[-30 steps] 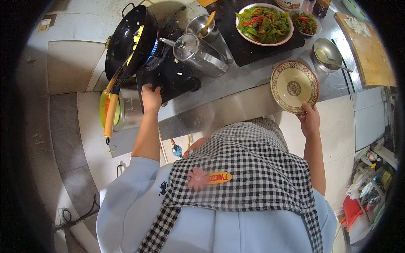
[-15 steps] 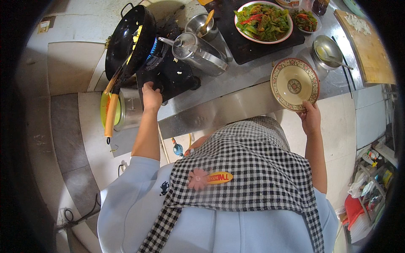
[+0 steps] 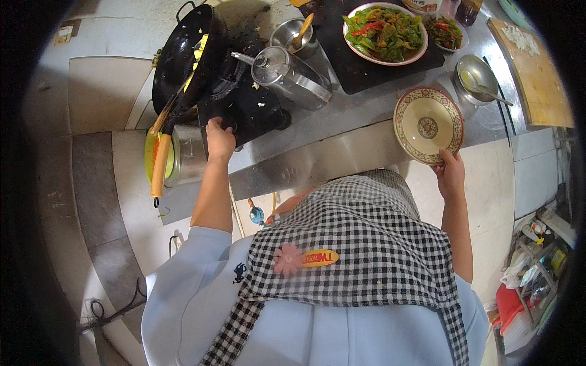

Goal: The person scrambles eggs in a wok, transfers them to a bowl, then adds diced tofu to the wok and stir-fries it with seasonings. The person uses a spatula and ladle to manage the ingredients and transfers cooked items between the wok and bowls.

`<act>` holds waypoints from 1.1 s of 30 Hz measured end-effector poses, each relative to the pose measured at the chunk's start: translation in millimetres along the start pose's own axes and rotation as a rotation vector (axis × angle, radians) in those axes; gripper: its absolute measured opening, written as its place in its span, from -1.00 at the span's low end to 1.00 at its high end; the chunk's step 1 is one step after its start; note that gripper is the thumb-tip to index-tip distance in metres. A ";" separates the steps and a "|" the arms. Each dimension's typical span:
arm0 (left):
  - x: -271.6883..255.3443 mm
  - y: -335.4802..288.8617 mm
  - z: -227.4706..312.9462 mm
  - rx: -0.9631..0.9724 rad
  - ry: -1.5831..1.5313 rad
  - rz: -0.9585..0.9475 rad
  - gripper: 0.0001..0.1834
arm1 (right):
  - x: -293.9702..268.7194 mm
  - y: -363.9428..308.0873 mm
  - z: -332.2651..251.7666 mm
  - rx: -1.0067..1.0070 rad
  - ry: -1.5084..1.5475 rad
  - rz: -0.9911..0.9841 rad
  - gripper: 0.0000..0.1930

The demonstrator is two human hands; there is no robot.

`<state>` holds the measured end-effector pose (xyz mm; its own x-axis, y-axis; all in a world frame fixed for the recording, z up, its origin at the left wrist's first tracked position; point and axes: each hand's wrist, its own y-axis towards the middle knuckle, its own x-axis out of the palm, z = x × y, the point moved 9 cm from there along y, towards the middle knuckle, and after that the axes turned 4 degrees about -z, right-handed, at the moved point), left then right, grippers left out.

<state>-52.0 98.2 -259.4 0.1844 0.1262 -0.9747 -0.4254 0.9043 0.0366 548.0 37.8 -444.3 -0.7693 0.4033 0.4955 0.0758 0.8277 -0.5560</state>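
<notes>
My left hand (image 3: 220, 141) is at the front edge of the black gas stove (image 3: 253, 125), its fingers closed round the control knob (image 3: 230, 129). No flame shows at the burner. A black wok (image 3: 174, 73) with a wooden handle rests tilted on the stove; yellow bits of food and a spatula (image 3: 173, 105) lie in it. In my right hand (image 3: 450, 175) is a patterned cream bowl (image 3: 428, 127), gripped by its near rim. The bowl is held at the counter's front edge, tilted so that its inside shows, and it contains nothing.
A metal kettle (image 3: 287, 76) stands right of the burner, beside a metal pot (image 3: 285, 32) with a spoon. Farther right are a plate of green peppers (image 3: 390, 36), a small pepper dish (image 3: 445, 33), a metal bowl with ladle (image 3: 473, 76) and a cutting board (image 3: 531, 79).
The blue flame under the wok has gone out while my left hand stays at the knob. The bowl in my right hand has barely shifted.
</notes>
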 end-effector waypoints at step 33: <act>-284.6 100.7 40.1 0.393 0.866 0.191 -0.70 | 44.3 -48.4 -48.4 0.046 -0.011 -0.184 -0.35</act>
<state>-111.8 169.7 30.6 -0.6401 0.0833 -0.7638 -0.0249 0.9913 0.1290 541.0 34.5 -363.1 -0.7745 0.2422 0.5844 -0.0955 0.8685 -0.4865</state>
